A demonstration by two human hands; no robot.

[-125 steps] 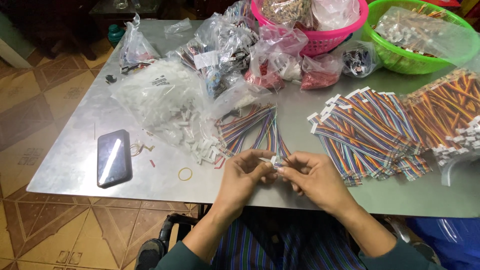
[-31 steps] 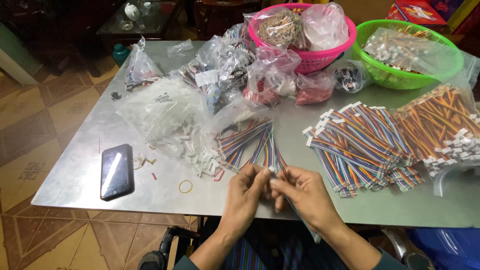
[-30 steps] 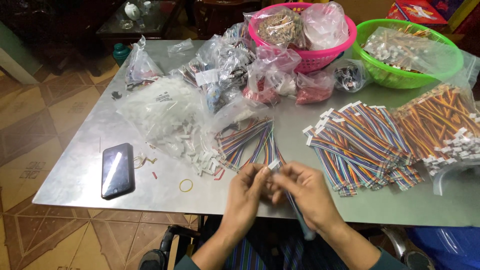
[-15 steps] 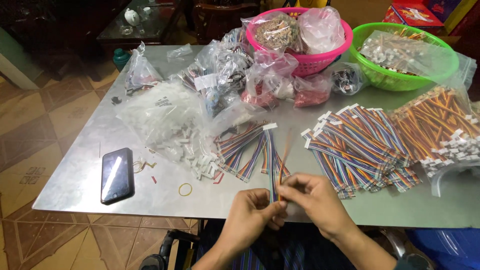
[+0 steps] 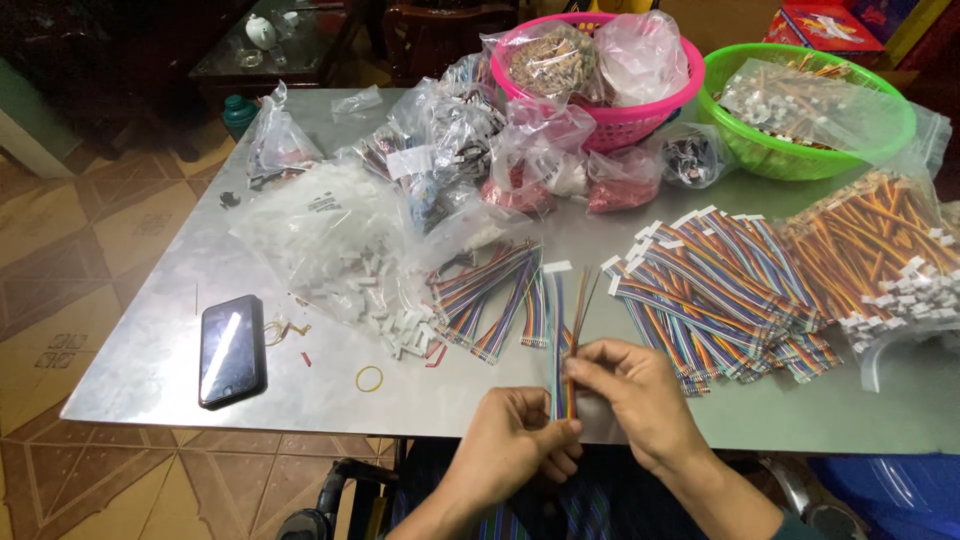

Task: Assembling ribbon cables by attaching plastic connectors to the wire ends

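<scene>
I am seeing both hands dropping nearer the table edge (image 5: 150,400); the left hand (image 5: 520,445) is pinching the rainbow ribbon cable (image 5: 562,330), now upright; the right hand (image 5: 630,395) is pinching its wires, separating them.

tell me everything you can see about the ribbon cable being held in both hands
The ribbon cable is a flat band of thin wires in many colours, plastic-coated by the look of it. It stands roughly upright over the near edge of the metal table. A small white connector caps its top end; beside it a few wires fan out loose. The left hand pinches its lower end and the right hand grips it just above. How far the cable runs below the hands is hidden.
</scene>
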